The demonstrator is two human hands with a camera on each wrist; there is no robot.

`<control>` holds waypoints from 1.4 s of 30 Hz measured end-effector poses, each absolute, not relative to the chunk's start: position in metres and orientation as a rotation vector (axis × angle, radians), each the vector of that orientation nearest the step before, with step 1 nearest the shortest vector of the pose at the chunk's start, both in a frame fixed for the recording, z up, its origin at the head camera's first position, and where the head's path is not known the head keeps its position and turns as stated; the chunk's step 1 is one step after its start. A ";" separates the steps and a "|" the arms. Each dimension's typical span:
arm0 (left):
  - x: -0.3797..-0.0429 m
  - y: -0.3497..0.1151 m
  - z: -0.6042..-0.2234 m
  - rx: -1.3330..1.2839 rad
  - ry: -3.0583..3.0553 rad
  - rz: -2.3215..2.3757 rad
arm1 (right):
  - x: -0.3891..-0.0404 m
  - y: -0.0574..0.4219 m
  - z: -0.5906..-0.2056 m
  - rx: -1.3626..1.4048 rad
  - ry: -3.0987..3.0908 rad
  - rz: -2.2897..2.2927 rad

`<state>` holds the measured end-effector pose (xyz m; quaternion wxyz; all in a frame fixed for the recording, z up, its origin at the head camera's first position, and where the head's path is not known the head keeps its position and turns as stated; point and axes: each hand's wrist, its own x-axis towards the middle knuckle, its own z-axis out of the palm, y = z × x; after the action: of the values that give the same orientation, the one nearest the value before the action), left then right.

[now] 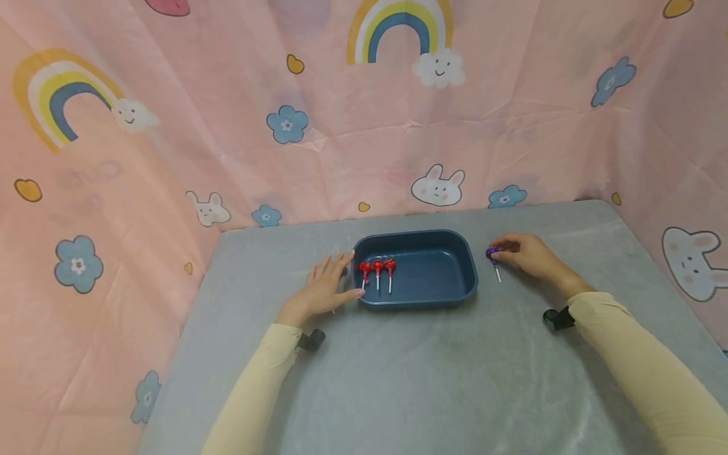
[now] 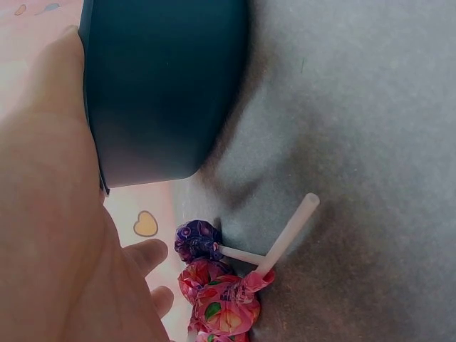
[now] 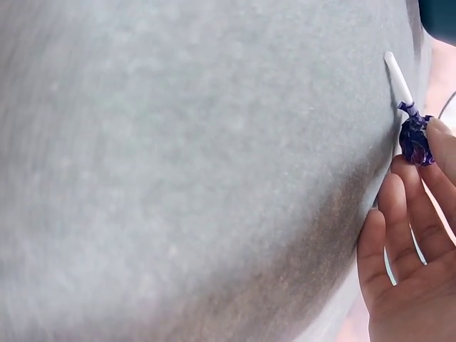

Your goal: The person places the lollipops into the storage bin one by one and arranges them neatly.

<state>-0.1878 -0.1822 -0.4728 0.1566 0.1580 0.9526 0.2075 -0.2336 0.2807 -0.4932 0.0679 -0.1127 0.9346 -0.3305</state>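
Note:
My left hand (image 1: 318, 289) lies at the left end of a dark blue rectangular tray (image 1: 418, 303), fingers spread and fairly straight, thumb at the rim. Three red-wrapped lollipops (image 1: 378, 266) lie in a row at that end inside the tray, white sticks toward me. To the right of the tray, my right hand (image 1: 530, 258) pinches the wrapped head of a purple lollipop (image 3: 415, 140) between thumb and fingers, its stick angled down toward the table. The left wrist view shows another purple lollipop (image 2: 196, 240) and several pinkish-red lollipops (image 2: 231, 303) beside the left hand, largely hidden from the head view.
A grey cloth-covered table (image 1: 421, 379) carries everything. Behind it and at both sides hangs a pink curtain (image 1: 239, 76) printed with rainbows, flowers and rabbits. Each wrist wears a dark camera mount (image 1: 311, 340).

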 end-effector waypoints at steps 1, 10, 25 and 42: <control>-0.188 -0.182 -0.473 0.451 2.725 0.593 | -0.234 0.281 -0.493 -0.341 2.818 -0.993; -0.188 -0.181 -0.473 0.435 2.721 0.596 | -0.235 0.281 -0.487 -0.354 2.826 -0.967; -0.188 -0.181 -0.474 0.438 2.722 0.603 | -0.233 0.271 -0.461 -0.365 2.800 -0.960; -0.187 -0.182 -0.471 0.461 2.713 0.597 | -0.235 0.249 -0.439 -0.467 2.863 -0.958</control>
<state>-0.1868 -0.1819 -0.4715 0.1620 0.1614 0.9508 0.2090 -0.2348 0.2492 -0.4386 0.0435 -0.1528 0.9363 -0.3132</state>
